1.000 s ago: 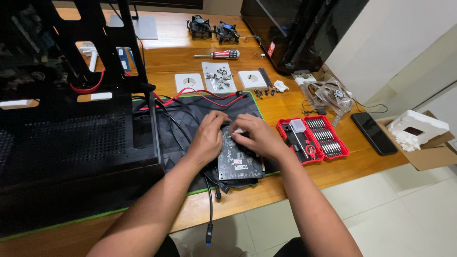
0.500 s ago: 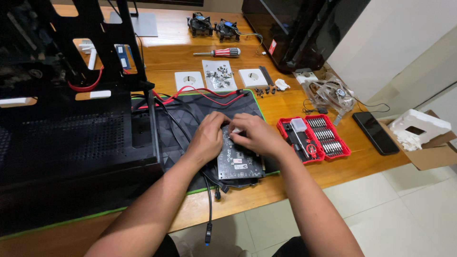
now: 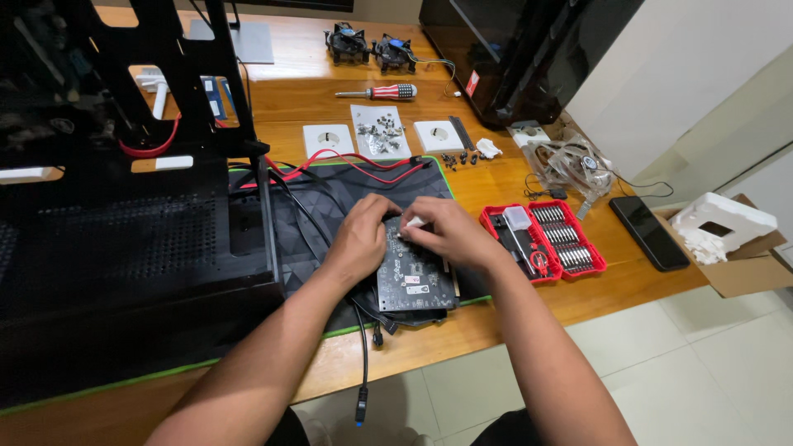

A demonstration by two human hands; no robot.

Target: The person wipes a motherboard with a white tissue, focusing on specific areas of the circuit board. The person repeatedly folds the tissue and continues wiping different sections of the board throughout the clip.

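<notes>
Head view, looking down at your desk. A flat black rectangular circuit board (image 3: 415, 277) lies on the dark cloth desk mat with a green edge (image 3: 330, 215), near the front rim of the wooden table (image 3: 512, 330), with black cables (image 3: 363, 330) running out from beneath it. The board looks light, stiff and fragile, its face crowded with small parts; by that judgement it is best taken by its bare edges, not by its face.

Your left hand (image 3: 361, 237) rests on the board's upper left corner, fingers curled down and close together, pressing the board rather than grasping anything. Your right hand (image 3: 443, 233) sits at the upper right, fingers narrowed into a pinch around a small white object (image 3: 413, 222); what that object is cannot be told.

Just right of your right hand lies an open red plastic case of screwdriver bits (image 3: 545, 239). To your left stands a black metal computer case (image 3: 124, 223). Farther back lies a screwdriver with a red and black handle (image 3: 380, 92).
</notes>
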